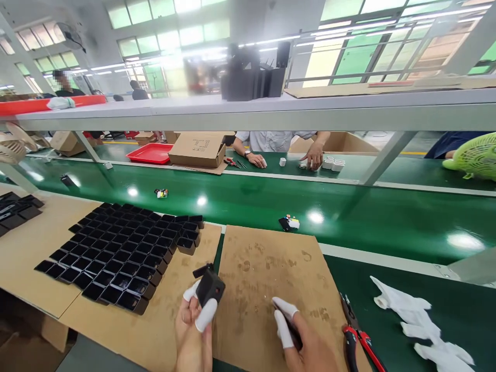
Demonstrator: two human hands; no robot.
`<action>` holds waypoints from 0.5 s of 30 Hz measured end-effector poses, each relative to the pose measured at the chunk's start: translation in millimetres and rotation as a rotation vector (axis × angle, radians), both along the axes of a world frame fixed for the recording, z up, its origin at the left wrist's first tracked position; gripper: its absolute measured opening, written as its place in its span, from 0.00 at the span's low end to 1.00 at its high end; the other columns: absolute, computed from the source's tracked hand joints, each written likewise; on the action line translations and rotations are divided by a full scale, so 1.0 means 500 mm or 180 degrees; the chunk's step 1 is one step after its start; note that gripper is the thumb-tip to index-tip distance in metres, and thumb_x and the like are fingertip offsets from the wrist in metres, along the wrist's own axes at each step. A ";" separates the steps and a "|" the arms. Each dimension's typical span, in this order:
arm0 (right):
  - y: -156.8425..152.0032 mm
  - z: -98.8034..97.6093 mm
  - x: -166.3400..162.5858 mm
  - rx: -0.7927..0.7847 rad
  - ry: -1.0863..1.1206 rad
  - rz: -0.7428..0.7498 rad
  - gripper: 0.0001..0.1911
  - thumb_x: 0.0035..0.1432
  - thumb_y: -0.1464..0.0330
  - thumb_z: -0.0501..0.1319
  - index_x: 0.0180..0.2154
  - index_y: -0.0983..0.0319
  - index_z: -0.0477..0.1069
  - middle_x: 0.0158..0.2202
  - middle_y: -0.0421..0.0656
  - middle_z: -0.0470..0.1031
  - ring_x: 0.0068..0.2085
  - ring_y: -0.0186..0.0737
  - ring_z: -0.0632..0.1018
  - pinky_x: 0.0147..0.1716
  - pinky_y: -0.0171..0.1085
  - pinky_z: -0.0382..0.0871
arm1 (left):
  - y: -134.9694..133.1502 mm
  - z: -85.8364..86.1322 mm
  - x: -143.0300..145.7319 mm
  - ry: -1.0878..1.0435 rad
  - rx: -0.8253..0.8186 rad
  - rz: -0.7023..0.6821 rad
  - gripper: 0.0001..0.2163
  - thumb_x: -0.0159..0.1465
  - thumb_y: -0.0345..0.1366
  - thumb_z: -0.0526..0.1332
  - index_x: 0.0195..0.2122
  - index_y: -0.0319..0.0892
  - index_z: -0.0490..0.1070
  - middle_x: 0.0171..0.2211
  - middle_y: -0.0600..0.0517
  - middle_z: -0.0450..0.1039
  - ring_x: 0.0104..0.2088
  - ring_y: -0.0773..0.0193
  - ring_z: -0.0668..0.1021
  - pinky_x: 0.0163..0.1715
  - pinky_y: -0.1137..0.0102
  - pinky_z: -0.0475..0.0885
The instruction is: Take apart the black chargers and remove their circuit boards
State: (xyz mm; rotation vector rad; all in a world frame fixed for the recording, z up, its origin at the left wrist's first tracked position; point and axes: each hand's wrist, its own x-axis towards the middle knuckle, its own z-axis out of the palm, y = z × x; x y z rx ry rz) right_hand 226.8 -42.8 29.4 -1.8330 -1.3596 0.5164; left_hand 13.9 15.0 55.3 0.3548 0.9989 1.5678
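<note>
My left hand (192, 330), with white finger cots on thumb and forefinger, pinches a small black plastic housing (210, 285) above the brown cardboard mat (267, 268). My right hand (302, 341), also in finger cots, is closed around a thin dark tool (291, 330) that I cannot name, a little right of the housing. To the left, many black open housings (116, 253) stand in tight rows on another cardboard sheet.
Red-handled cutters (358, 338) and white gloves (418, 323) lie at the right. Small parts (290, 222) (161, 193) ride the green conveyor belt (248, 201). Across it a person's hands (313, 155) rest near white pieces; a cardboard box (198, 150), red tray (150, 153) and green fan (476, 157) stand there.
</note>
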 end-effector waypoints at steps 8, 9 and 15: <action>0.029 -0.055 0.043 0.0140 -0.1578 -0.0153 0.23 0.75 0.58 0.53 0.55 0.55 0.85 0.51 0.51 0.86 0.36 0.51 0.88 0.25 0.42 0.77 | -0.004 0.107 0.014 -0.1009 -0.0169 0.0036 0.09 0.71 0.37 0.72 0.50 0.45 0.89 0.58 0.44 0.88 0.63 0.50 0.87 0.72 0.52 0.80; 0.028 -0.052 0.039 0.0118 -0.1522 -0.0096 0.23 0.76 0.58 0.53 0.55 0.55 0.84 0.50 0.50 0.86 0.35 0.50 0.88 0.25 0.42 0.76 | -0.010 0.117 0.019 -0.0956 -0.0103 0.0030 0.10 0.71 0.38 0.72 0.51 0.46 0.88 0.59 0.44 0.88 0.63 0.50 0.86 0.73 0.53 0.79; 0.025 -0.047 0.024 0.0126 -0.1332 -0.0135 0.23 0.78 0.57 0.53 0.57 0.56 0.83 0.49 0.49 0.83 0.33 0.46 0.85 0.26 0.41 0.72 | -0.032 0.145 0.026 -0.0563 0.0098 -0.0015 0.18 0.68 0.46 0.77 0.57 0.47 0.87 0.62 0.45 0.85 0.72 0.46 0.79 0.79 0.49 0.70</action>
